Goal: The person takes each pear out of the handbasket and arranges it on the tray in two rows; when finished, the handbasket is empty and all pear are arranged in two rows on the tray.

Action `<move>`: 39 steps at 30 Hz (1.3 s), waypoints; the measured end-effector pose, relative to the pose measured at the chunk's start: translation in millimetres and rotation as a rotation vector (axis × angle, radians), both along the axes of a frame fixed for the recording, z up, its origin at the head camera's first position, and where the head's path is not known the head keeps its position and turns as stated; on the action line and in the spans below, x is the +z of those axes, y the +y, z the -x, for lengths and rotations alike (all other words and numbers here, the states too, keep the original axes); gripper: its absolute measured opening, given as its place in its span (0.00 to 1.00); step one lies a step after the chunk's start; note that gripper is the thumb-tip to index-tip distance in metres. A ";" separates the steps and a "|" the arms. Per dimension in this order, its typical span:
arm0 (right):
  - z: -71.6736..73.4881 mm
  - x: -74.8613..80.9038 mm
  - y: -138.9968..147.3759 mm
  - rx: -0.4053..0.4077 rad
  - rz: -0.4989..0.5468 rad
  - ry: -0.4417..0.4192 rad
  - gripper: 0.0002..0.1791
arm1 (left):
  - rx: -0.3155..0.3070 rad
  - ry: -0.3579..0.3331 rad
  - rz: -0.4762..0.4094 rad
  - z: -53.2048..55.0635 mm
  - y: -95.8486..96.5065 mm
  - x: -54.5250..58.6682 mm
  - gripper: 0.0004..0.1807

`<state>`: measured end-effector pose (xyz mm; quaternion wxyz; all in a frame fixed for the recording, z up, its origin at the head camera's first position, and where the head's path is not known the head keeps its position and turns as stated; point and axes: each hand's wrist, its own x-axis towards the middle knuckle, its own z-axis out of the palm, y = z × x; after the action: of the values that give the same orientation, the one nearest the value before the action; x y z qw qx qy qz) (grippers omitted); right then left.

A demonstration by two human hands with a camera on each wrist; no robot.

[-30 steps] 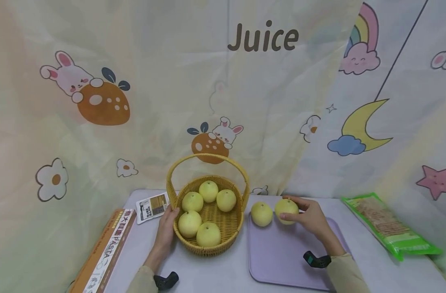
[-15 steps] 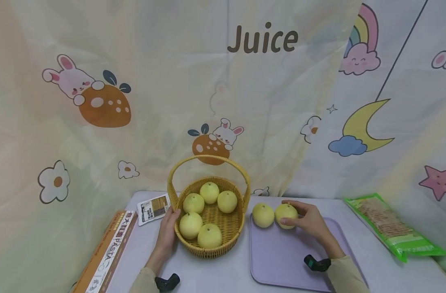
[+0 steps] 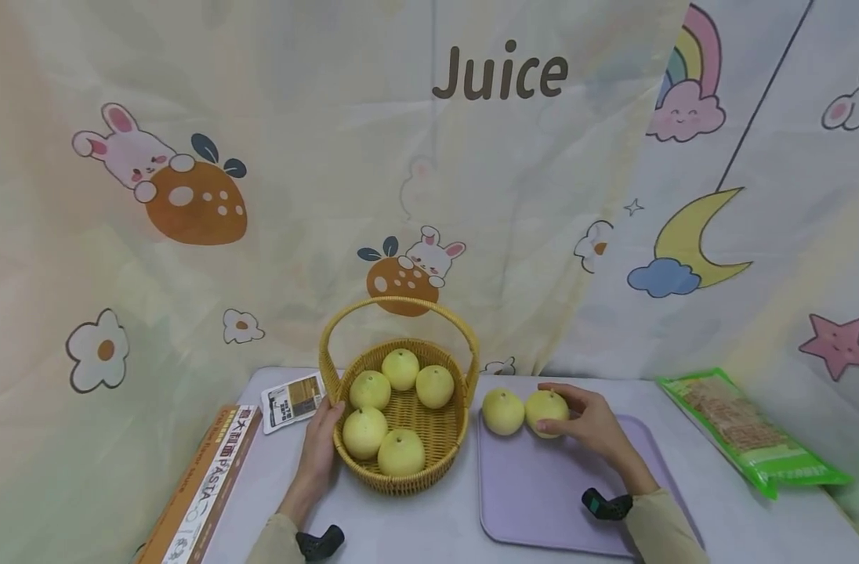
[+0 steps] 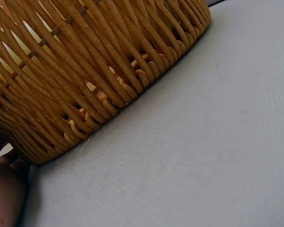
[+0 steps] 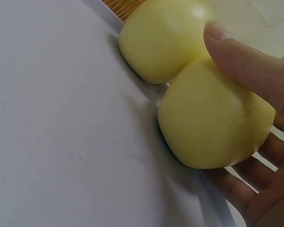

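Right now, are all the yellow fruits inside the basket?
No: two yellow fruits are outside the basket, one held by the right hand.

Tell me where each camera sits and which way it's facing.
Head: on the head, facing forward and down at the basket and tray; left hand, right hand and sleeves show.
Left wrist: on that wrist, facing the basket's side; part of the left hand shows.
Right wrist: on that wrist, facing two fruits; the right hand shows.
Head and right wrist share the tray, fruits and right hand.
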<state>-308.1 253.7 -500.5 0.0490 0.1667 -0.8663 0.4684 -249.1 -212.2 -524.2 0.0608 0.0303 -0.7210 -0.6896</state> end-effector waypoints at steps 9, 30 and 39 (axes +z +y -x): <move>0.1 -1.3 2.6 0.015 0.000 0.000 0.40 | -0.007 -0.004 0.005 2.9 -1.3 -0.5 0.38; -7.4 7.3 1.7 0.060 -0.032 -0.013 0.40 | 0.004 0.003 -0.005 -0.4 -0.1 -2.9 0.37; 0.1 -1.3 4.0 0.044 -0.050 -0.015 0.42 | 0.006 0.005 -0.008 -0.7 1.0 -1.0 0.37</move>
<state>-308.2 257.6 -501.9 0.0277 0.1834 -0.8741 0.4489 -248.4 -211.2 -525.2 0.0648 0.0308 -0.7179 -0.6924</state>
